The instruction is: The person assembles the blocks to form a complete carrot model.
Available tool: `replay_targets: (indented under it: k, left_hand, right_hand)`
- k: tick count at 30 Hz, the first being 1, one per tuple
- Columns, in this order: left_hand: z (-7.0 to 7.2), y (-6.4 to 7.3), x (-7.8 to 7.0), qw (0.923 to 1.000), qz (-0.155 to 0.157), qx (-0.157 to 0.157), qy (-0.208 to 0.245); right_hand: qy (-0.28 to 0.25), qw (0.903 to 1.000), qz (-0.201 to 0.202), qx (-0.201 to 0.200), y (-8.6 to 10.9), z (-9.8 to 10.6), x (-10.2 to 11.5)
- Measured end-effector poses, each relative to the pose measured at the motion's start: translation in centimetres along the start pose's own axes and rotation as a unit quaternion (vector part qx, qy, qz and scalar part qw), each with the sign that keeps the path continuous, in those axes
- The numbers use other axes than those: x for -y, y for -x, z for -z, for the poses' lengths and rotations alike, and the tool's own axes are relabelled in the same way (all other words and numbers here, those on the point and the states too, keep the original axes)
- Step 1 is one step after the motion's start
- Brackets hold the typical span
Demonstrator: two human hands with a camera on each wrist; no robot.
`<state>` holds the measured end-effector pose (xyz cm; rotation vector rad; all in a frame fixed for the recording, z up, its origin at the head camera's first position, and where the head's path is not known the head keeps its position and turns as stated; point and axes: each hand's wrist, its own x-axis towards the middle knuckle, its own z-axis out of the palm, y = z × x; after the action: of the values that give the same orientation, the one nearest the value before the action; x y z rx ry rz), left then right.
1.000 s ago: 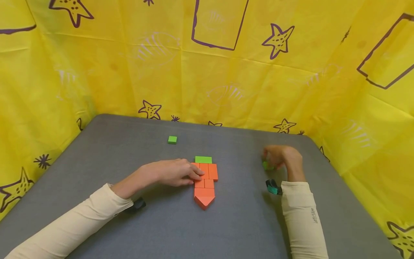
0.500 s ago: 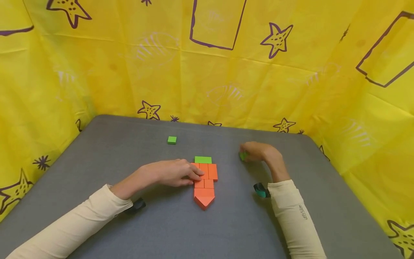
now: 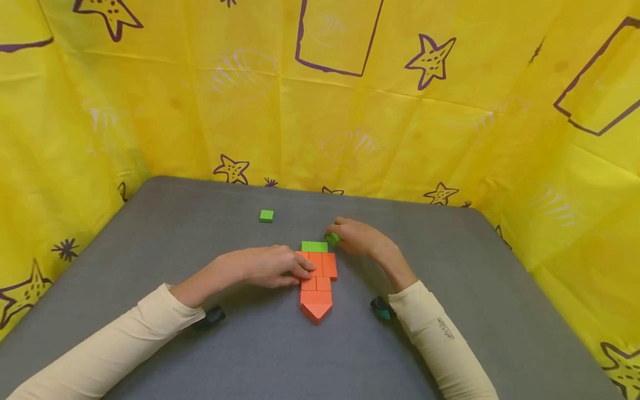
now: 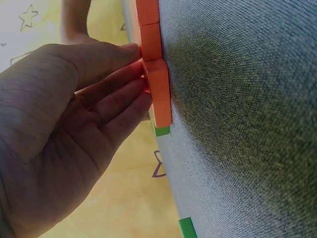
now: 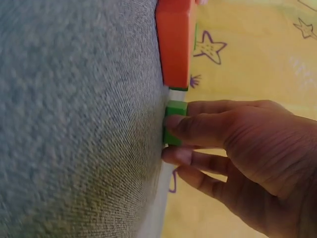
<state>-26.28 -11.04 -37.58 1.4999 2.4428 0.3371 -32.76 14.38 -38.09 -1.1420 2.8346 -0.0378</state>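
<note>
A flat figure of orange blocks [image 3: 316, 295] lies in the middle of the table, a pointed block at its near end. Across its far end lies a green rectangular block [image 3: 314, 246]. The left hand [image 3: 267, 266] rests its fingertips on top of the orange blocks from the left; the left wrist view shows those fingers [image 4: 111, 62] mostly straight. A small green block [image 5: 174, 114] is pinched between thumb and fingers of the right hand [image 3: 356, 237], close to the right end of the green rectangular block. Its far side is hidden by the fingers.
Another small green block [image 3: 266, 216] lies farther back, left of the figure. The grey table [image 3: 210, 222] is enclosed by a yellow patterned cloth [image 3: 240, 116] at the back and sides. Dark straps with cameras hang under both wrists.
The right hand has carried the small green block leftward over the table, from the right side to beside the figure's far end. The left hand and the orange blocks have stayed put.
</note>
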Motion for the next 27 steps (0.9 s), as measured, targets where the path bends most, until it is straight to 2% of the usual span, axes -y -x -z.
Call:
replay_targets:
  k: [9, 18, 24, 27]
  left_hand:
    - [-0.1, 0.06, 0.13, 1.0, -0.001, 0.001, 0.003]
    - [0.01, 0.08, 0.02, 0.9999, 0.01, 0.009, 0.009]
    - [-0.08, 0.04, 0.06, 0.9998, 0.012, 0.011, 0.007]
    - [-0.14, -0.07, 0.07, 0.9997, 0.017, 0.012, 0.009]
  right_hand:
    - [0.011, 0.9995, 0.028, -0.01, -0.11, -0.12, 0.54]
    - [-0.038, 0.9991, 0.008, 0.014, -0.03, 0.06, 0.1]
    - [-0.036, 0.9988, 0.021, 0.025, 0.02, 0.16, -0.06]
    - [-0.035, 0.999, 0.023, 0.017, 0.37, 0.47, -0.1]
